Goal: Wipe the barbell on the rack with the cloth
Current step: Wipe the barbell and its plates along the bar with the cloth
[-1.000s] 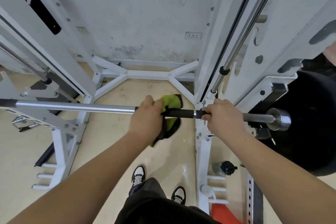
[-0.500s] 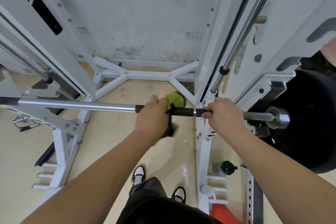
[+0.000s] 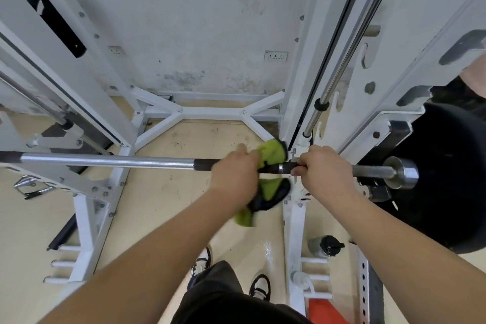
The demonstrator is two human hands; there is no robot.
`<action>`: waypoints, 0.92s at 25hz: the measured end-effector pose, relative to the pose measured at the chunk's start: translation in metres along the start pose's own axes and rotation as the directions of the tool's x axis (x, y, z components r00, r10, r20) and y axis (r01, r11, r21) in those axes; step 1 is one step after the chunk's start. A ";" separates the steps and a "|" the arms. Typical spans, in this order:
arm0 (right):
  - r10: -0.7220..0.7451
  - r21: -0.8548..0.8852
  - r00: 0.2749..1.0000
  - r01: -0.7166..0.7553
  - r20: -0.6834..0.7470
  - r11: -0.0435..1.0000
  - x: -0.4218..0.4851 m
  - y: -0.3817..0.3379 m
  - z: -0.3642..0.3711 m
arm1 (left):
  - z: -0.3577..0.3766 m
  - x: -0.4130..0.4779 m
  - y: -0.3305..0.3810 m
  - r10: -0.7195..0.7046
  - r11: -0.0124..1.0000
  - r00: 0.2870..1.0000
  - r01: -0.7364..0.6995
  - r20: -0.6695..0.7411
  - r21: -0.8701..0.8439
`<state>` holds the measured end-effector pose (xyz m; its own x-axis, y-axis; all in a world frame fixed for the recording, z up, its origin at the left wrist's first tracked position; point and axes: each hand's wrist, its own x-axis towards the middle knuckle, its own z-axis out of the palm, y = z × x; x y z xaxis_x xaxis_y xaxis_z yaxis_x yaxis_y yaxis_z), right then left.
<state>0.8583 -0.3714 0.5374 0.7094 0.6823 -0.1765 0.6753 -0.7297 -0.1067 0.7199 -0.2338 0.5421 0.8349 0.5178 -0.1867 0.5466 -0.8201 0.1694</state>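
Note:
A chrome barbell (image 3: 105, 161) lies across the white rack (image 3: 294, 221) at waist height, with a dark knurled stretch near its right end. My left hand (image 3: 235, 177) grips a green and black cloth (image 3: 271, 189) wrapped round that dark stretch, close to the right upright. Cloth shows above and below the bar. Just right of the cloth, my right hand (image 3: 324, 172) grips the bar at the upright. Beyond it the bar's steel sleeve end (image 3: 403, 172) sticks out in front of a black weight plate (image 3: 444, 179).
White rack uprights and a chrome guide rod (image 3: 342, 60) rise on the right. A dark water bottle (image 3: 324, 246) stands on the floor by the right upright's base. Cable handles (image 3: 31, 187) lie at the left. My shoes (image 3: 201, 263) are below on the beige floor.
My left hand has slid the cloth to the right along the bar, towards my right hand. More cloth now hangs below the bar. My right hand has stayed in place.

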 end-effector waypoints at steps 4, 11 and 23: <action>-0.025 -0.014 0.999 0.025 -0.024 1.000 -0.001 0.002 0.001 | -0.024 0.017 -0.040 -0.137 0.990 0.986 0.132 0.099 0.056; 0.020 0.012 0.999 -0.020 -0.043 1.000 -0.006 -0.001 -0.002 | -0.020 0.082 0.015 0.187 0.982 0.903 -0.164 0.387 -0.093; 0.361 0.136 0.933 -0.357 -0.003 0.924 -0.017 -0.059 0.008 | -0.042 0.110 -0.085 0.558 0.829 0.665 -0.414 0.497 -0.376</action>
<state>0.8047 -0.3400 0.5387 0.9058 0.3733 -0.2005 0.3436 -0.9239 -0.1683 0.7682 -0.0965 0.5474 0.8274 -0.2341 -0.5105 0.1317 -0.8027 0.5817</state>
